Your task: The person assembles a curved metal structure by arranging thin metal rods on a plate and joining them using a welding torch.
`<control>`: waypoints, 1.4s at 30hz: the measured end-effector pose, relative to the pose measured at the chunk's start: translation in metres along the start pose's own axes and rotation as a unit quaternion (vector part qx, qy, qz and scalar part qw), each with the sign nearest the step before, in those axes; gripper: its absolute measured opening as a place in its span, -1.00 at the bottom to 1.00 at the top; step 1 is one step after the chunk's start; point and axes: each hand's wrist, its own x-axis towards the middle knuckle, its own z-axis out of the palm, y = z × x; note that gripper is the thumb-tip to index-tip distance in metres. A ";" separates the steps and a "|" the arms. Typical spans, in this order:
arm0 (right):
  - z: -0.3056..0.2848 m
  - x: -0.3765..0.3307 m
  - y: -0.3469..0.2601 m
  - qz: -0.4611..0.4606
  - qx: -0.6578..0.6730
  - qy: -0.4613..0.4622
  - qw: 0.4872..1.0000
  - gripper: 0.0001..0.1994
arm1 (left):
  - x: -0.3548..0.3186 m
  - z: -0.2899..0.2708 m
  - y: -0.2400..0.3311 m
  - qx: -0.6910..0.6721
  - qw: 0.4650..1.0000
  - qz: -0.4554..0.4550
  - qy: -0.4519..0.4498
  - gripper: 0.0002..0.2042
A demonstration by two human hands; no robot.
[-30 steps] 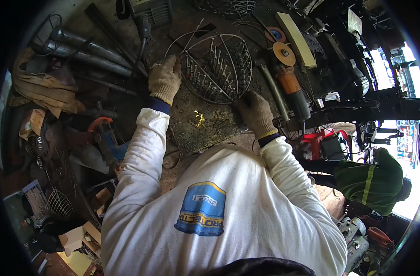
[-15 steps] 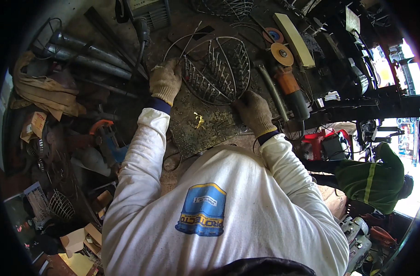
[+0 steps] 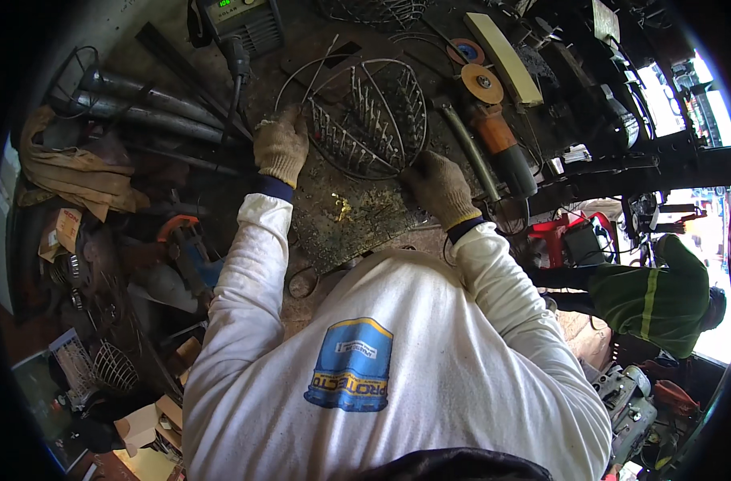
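A round metal wire frame (image 3: 401, 120) lies on the dark work table (image 3: 325, 228). Rows of short upright metal prongs fill it, curved rods cross it, and a thin rod juts past its far left side. My left hand (image 3: 281, 148), in a dirty knitted work glove, is closed at the frame's left rim; its fingertips are partly hidden. At the near right rim my right hand (image 3: 440, 186), gloved alike with a darkened finger side, is closed on the edge. Gold-coloured flecks dot the table between my hands.
Right of the frame lie an angle grinder (image 3: 500, 144) with a tan disc, a metal tube (image 3: 471, 152) and a pale yellow bar (image 3: 503, 60). A welding machine (image 3: 245, 28) stands far left, near steel pipes (image 3: 149, 112). At right, a person in green (image 3: 650, 301) bends over.
The whole view has shifted slightly, bringing the welding machine's lit display into sight. Both hands stay at the wire frame's rim, with little visible movement against it.
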 end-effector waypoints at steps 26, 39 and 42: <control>0.000 -0.010 0.015 -0.010 0.065 0.021 0.998 -0.58 | -0.013 -0.005 0.007 -0.050 0.983 0.043 0.169 -0.70; 0.016 -0.010 0.018 -0.118 -0.116 0.144 0.976 -0.60 | -0.026 -0.020 0.023 -0.075 0.973 0.148 0.162 -0.50; 0.013 -0.013 0.012 -0.116 -0.123 0.129 0.977 -0.58 | -0.031 -0.021 0.024 -0.102 0.985 0.096 0.105 -0.45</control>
